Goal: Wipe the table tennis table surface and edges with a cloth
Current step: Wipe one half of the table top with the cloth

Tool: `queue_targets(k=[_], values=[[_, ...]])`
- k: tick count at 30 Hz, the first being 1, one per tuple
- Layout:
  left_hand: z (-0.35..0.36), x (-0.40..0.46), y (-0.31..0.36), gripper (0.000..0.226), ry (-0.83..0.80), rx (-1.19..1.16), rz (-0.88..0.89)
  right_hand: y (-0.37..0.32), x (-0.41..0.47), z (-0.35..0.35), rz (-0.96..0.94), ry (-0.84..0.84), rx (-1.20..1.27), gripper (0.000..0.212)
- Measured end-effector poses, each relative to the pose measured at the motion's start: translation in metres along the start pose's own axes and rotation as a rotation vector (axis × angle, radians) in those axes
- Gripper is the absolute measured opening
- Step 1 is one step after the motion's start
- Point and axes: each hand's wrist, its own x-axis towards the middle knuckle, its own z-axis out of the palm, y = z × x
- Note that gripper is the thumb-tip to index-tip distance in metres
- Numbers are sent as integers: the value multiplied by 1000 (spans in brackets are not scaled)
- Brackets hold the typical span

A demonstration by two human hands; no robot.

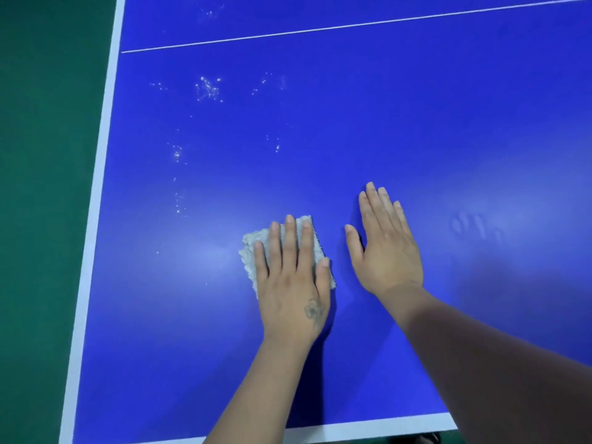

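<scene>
Head view, near to far: white edge band (368, 427) closest. Left hand (294, 283), fingers straight, pressing flat on cloth (253, 248), likely to drive a wipe; pale, nubby, folded pad. Right hand (384, 248) just beside, flat and spread on bare table (448, 139), probably bracing. Smooth glossy blue. Beyond, scattered droplets (208, 88), unwiped; white line (352, 25) farthest.

2 bare forearms, no sleeves, watch or rings in view. The left hand (293, 283) carries a small dark, flower-like tattoo on its back near the wrist; the right hand (386, 248) is unmarked.
</scene>
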Motion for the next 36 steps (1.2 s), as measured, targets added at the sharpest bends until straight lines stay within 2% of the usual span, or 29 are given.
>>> queue_targets(k=[6,10,14,17,19,23,28,32,36], values=[[-11,-35,-23,64,-66,-21,160,2,-1,2,7,7,24,65],[-15,-22,-49,64,-69,-21,183,4,-1,2,9,18,32,66],[-12,22,-61,63,-12,1,50,4,-1,5,9,14,31,67],[-5,62,-46,65,34,17,-119,5,-1,6,7,22,44,66],[1,83,-28,67,38,3,-168,6,0,5,0,32,56,66],[4,95,-2,68,11,-12,-4,6,1,7,-13,52,88,66],[-5,58,-3,65,-57,-20,203,6,0,7,-23,99,134,65],[-10,32,-24,65,-68,-20,182,7,-1,7,-26,92,127,64],[-13,45,-46,65,-45,-22,102,6,-1,7,-23,80,108,65]])
